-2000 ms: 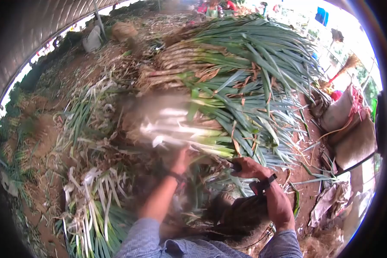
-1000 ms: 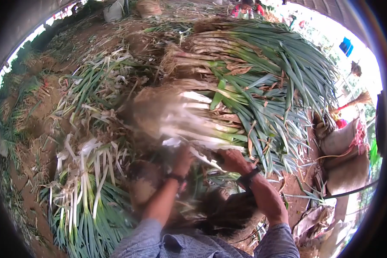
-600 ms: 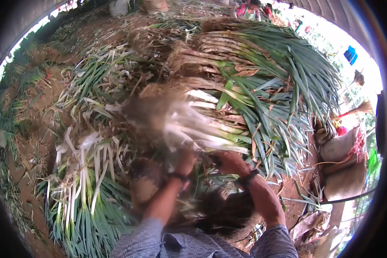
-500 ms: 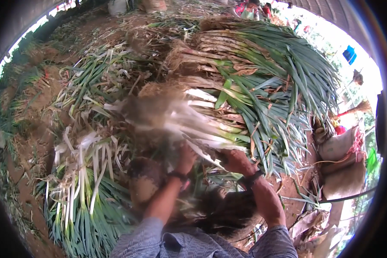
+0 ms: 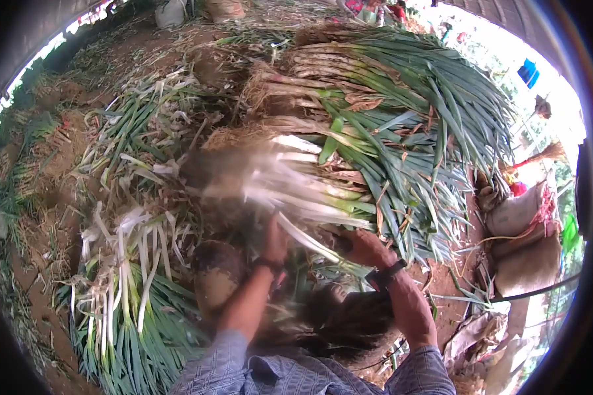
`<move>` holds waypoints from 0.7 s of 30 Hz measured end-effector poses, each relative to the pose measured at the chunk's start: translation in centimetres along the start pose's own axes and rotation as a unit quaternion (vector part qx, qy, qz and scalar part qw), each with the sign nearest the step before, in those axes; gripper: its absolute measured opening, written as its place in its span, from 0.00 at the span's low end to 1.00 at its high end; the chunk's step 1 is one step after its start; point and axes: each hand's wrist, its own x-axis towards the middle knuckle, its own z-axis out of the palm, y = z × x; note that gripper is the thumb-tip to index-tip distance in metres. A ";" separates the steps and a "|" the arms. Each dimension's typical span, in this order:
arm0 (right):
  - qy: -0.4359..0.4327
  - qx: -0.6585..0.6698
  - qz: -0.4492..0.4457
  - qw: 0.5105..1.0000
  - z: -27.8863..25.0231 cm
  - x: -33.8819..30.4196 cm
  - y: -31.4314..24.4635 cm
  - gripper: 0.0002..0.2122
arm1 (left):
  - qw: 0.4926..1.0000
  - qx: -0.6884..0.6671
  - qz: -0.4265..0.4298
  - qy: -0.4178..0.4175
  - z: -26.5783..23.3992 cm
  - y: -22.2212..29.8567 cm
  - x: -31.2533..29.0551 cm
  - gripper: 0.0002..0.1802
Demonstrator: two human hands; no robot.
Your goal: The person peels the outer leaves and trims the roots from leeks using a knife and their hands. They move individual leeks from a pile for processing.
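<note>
Between my hands a single leek [image 5: 311, 243] slants down to the right, its pale end towards my left hand [image 5: 275, 238]. That hand is closed at the pale end, its fingertips partly lost in a hazy smear over the picture. My right hand [image 5: 364, 249] has its fingers curled around the greener part of the stalk, with a dark band on the wrist. Just beyond my hands lies a big heap of leeks [image 5: 349, 72], roots to the left and green leaves to the right. Whiter, cleaned-looking stalks [image 5: 303, 187] lie on its near side.
At the lower left a bundle of white-stemmed leeks [image 5: 128, 309] rests on the ground. Stripped leaves and scraps [image 5: 141, 118] litter the soil. Sacks [image 5: 524, 263] stand at the right, beside a dark cable [image 5: 540, 289]. Another person [image 5: 369, 10] is at the far edge.
My left hand has shifted slightly left and the leek between my hands shows more plainly, lying lower. The right hand stays nearly in place. The whole view has tilted a little.
</note>
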 end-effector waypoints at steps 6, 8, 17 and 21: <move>-0.049 0.019 0.068 0.996 -2.8 -2.1 2.9 0.17 | 0.995 0.004 -0.017 0.096 3.2 2.4 -0.5 0.21; -0.035 0.025 0.105 0.994 -3.0 -3.3 4.2 0.18 | 0.988 -0.021 -0.045 0.144 3.7 2.8 0.1 0.21; -0.054 0.040 0.183 0.981 -4.0 -7.0 7.9 0.19 | 0.989 -0.064 -0.084 0.101 1.4 1.0 5.0 0.22; -0.048 0.043 0.214 0.975 -4.2 -7.9 7.9 0.19 | 0.990 -0.085 -0.090 0.064 0.9 0.8 5.6 0.22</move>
